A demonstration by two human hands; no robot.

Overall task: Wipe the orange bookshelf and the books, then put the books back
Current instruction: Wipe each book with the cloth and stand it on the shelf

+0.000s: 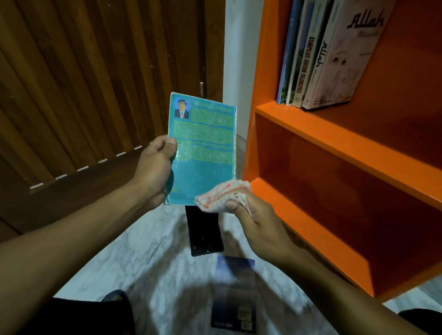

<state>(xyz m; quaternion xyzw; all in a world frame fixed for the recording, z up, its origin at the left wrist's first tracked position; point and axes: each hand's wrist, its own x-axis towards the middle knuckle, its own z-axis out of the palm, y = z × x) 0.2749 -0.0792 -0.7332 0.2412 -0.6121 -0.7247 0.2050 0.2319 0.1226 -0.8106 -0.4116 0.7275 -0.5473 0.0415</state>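
My left hand (153,167) pinches the teal paperback (202,150) by its edge, upright, just left of the orange bookshelf (330,139); my right hand (253,217) is clenched on a bunched orange-white cloth (220,195) touching the book's lower corner. Best to drag the cloth flat across the whole cover, left grip firm so it won't flex. Two dark books (204,230) lie on the floor below, four stand on the shelf above

The marble floor (155,254) carries a black book (204,232) at centre and a dark blue book (235,295) toward 6 o'clock. At 2 o'clock, the orange bookshelf (349,140) bears upright books (326,56).
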